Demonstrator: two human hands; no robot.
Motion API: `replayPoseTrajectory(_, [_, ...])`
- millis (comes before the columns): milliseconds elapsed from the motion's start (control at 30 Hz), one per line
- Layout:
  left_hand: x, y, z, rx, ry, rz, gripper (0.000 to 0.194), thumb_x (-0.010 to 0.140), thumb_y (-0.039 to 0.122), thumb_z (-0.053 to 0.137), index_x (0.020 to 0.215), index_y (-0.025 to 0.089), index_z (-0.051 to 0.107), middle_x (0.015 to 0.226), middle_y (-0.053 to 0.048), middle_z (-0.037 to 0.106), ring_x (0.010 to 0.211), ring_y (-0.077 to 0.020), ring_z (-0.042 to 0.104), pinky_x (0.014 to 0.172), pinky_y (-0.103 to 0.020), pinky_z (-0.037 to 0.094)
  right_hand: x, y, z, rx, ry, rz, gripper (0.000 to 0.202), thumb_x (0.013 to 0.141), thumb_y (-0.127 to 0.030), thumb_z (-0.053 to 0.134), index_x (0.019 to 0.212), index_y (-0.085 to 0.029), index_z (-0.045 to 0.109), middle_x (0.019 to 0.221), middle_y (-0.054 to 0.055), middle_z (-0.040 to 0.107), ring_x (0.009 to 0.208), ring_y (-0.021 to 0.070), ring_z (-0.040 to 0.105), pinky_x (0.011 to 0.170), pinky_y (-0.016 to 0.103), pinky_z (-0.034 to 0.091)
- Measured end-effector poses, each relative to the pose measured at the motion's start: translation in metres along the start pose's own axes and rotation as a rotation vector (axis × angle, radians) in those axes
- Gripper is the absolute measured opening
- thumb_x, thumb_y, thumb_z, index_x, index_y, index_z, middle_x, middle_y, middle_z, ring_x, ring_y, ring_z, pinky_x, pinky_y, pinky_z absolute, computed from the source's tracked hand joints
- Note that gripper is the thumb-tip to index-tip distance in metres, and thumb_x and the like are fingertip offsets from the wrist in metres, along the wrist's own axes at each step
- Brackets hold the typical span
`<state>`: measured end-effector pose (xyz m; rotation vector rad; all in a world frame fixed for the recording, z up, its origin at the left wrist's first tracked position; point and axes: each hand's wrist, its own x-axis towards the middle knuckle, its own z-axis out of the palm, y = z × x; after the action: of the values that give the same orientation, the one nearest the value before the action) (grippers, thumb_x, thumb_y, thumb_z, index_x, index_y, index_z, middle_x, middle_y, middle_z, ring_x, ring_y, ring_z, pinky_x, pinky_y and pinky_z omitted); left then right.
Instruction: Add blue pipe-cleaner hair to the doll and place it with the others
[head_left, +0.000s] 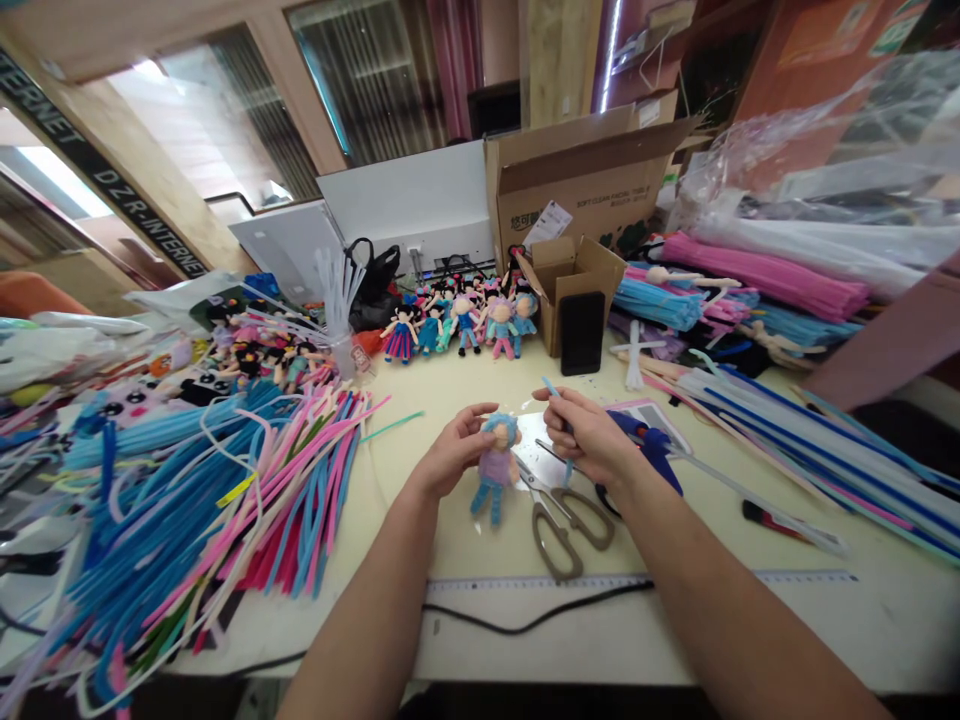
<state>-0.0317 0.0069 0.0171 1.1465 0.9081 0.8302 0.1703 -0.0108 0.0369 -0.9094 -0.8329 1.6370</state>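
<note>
My left hand (pixel 459 447) is closed on the head of a small pipe-cleaner doll (pixel 494 468) with blue hair, a lilac top and blue legs. The doll hangs upright above the table. To its right, my right hand (pixel 581 432) pinches a short light-blue pipe cleaner (pixel 551 386), whose lower end shows below the fingers. Under the hands lie scissors (pixel 559 535) with grey-brown handles, partly over a shiny white sheet (pixel 534 440). Beyond my right wrist sits a blue glue gun (pixel 654 450), partly hidden by the arm.
Bundles of coloured pipe cleaners (pixel 187 490) cover the left side, and more (pixel 810 440) lie at right. Finished dolls (pixel 465 318) stand at the back beside a small carton (pixel 559 270) and a black phone (pixel 582 333). A ruler (pixel 480 584) and black cable (pixel 517 630) run along the front.
</note>
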Motion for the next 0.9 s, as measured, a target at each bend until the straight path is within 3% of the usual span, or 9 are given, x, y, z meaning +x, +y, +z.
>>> replayPoseTrajectory(200, [0.001, 0.001, 0.003, -0.041, 0.062, 0.136, 0.058, 0.061, 0.024, 0.078, 0.114, 0.015, 0.055, 0.098, -0.008, 0.067, 0.087, -0.0199, 0.064, 0.076, -0.03, 0.049, -0.01, -0.014, -0.001, 0.088, -0.056, -0.074, 0.027, 0.078, -0.035, 0.059, 0.101, -0.023, 0.054, 0.057, -0.009, 0.037, 0.037, 0.0036, 0.021, 0.035, 0.017, 0.012])
replayPoseTrajectory(367, [0.0, 0.004, 0.004, -0.024, 0.069, 0.262, 0.049, 0.066, 0.024, 0.074, 0.109, 0.016, 0.052, 0.089, -0.006, 0.068, 0.07, -0.0183, 0.065, 0.066, -0.033, 0.051, -0.014, -0.012, 0.003, 0.093, -0.107, -0.041, 0.027, 0.078, -0.033, 0.06, 0.103, -0.024, 0.054, 0.057, -0.009, 0.04, 0.037, 0.0043, 0.027, 0.035, 0.017, 0.015])
replayPoseTrajectory(467, [-0.001, 0.004, 0.005, 0.07, 0.126, 0.337, 0.047, 0.065, 0.02, 0.074, 0.107, 0.018, 0.052, 0.089, -0.005, 0.068, 0.076, -0.0182, 0.065, 0.071, -0.032, 0.05, -0.007, -0.001, 0.003, 0.05, -0.08, 0.01, 0.022, 0.077, -0.035, 0.061, 0.093, -0.021, 0.056, 0.058, -0.007, 0.044, 0.04, 0.0056, 0.035, 0.037, 0.018, 0.02])
replayPoseTrajectory(600, [-0.001, 0.001, 0.005, 0.219, 0.246, 0.438, 0.043, 0.066, 0.019, 0.073, 0.105, 0.019, 0.055, 0.093, -0.003, 0.064, 0.085, -0.0153, 0.061, 0.077, -0.028, 0.048, 0.001, 0.009, 0.001, -0.145, 0.028, -0.026, 0.027, 0.079, -0.042, 0.055, 0.069, -0.017, 0.057, 0.059, -0.003, 0.046, 0.051, 0.0092, 0.044, 0.046, 0.022, 0.034])
replayPoseTrajectory(700, [0.0, -0.003, 0.003, 0.299, 0.315, 0.498, 0.045, 0.067, 0.018, 0.071, 0.108, 0.019, 0.056, 0.098, -0.004, 0.062, 0.09, -0.016, 0.06, 0.081, -0.028, 0.046, 0.002, 0.009, -0.001, -0.363, 0.104, -0.137, 0.033, 0.081, -0.04, 0.049, 0.059, -0.017, 0.057, 0.051, -0.004, 0.038, 0.048, 0.0095, 0.037, 0.045, 0.023, 0.029])
replayPoseTrajectory(800, [0.001, -0.005, 0.002, 0.359, 0.362, 0.544, 0.046, 0.068, 0.016, 0.069, 0.112, 0.019, 0.055, 0.104, -0.006, 0.06, 0.096, -0.0177, 0.058, 0.084, -0.029, 0.046, 0.002, 0.01, -0.001, -0.407, 0.071, -0.129, 0.032, 0.083, -0.041, 0.044, 0.062, -0.019, 0.055, 0.045, -0.007, 0.03, 0.041, 0.0094, 0.029, 0.042, 0.023, 0.021])
replayPoseTrajectory(900, [0.0, -0.005, 0.001, 0.432, 0.391, 0.628, 0.042, 0.07, 0.013, 0.066, 0.11, 0.019, 0.056, 0.107, -0.007, 0.058, 0.098, -0.0182, 0.057, 0.086, -0.03, 0.045, 0.004, 0.015, -0.003, -0.528, -0.005, -0.073, 0.033, 0.085, -0.044, 0.04, 0.068, -0.019, 0.055, 0.042, -0.007, 0.035, 0.04, 0.0105, 0.032, 0.042, 0.023, 0.023])
